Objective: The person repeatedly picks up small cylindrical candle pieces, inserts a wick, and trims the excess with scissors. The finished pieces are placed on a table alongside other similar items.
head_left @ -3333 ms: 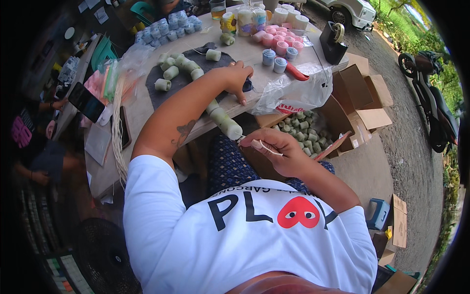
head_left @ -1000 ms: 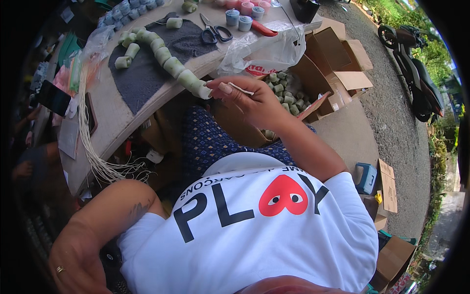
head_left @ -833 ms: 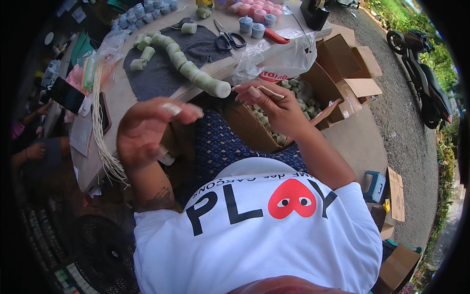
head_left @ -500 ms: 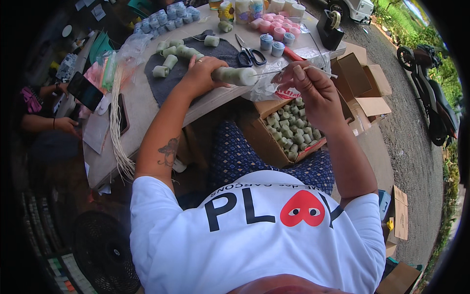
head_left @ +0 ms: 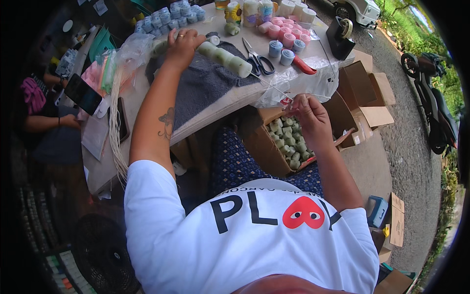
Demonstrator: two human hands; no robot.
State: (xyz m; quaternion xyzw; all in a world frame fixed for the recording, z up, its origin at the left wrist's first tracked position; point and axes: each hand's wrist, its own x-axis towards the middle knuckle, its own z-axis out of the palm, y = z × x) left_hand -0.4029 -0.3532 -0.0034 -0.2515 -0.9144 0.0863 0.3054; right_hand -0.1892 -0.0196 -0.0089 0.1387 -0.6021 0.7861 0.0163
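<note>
My left hand [head_left: 183, 48] is closed over the far part of a row of pale green candles [head_left: 225, 59], lying across a dark grey cloth [head_left: 196, 93]. A thin, pale cord [head_left: 274, 87] runs out of the candle at the row's near end. My right hand [head_left: 312, 115] pinches that cord, off the table's edge and above a cardboard box [head_left: 264, 147] of several more green candles [head_left: 291, 142]. Blue-handled scissors [head_left: 258, 60] lie beside the row. One loose green candle [head_left: 232, 28] sits farther back.
Blue candles [head_left: 171, 17] and pink candles [head_left: 289, 32] stand in groups at the back. A tape dispenser [head_left: 340, 38] is at the right corner. White cords [head_left: 116, 132] hang over the left side, near a phone [head_left: 83, 93]. Another person's arm [head_left: 49, 122] shows at far left.
My left hand has moved away and left along the row, and more of the candles' near end shows. My right hand has come down, with a longer stretch of cord between it and the row.
</note>
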